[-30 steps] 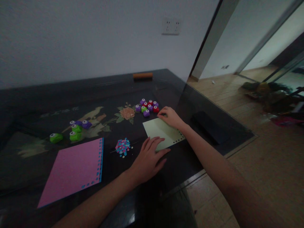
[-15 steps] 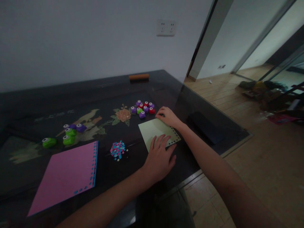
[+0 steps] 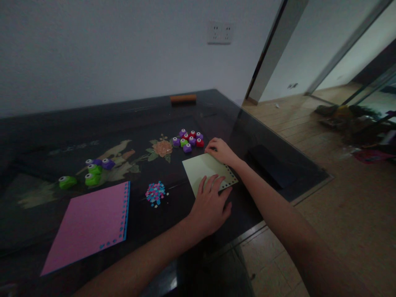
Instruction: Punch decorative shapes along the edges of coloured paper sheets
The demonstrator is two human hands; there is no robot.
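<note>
A pale yellow sheet of paper (image 3: 202, 165) lies on the dark table, with small holes punched along its right edge. My left hand (image 3: 210, 206) rests on the sheet's near part, fingers spread. At the far right corner of the sheet, my right hand (image 3: 222, 150) is closed, thumb and fingers pinching the paper's edge. Just beyond the sheet stands a cluster of small purple, red and green craft punches (image 3: 187, 148). Left of my left hand is a heap of pink, blue and white paper confetti (image 3: 155, 194).
A pink sheet (image 3: 89, 222) lies at the left over a blue one, holes along two edges. Behind it stand several green and purple punches (image 3: 93, 179). A brown cylinder (image 3: 183, 99) lies near the wall, and a dark flat object (image 3: 269, 167) at the right.
The view has shifted slightly, so the table's things appear a little farther right. Both hands stay on the pale yellow paper in almost the same pose.
</note>
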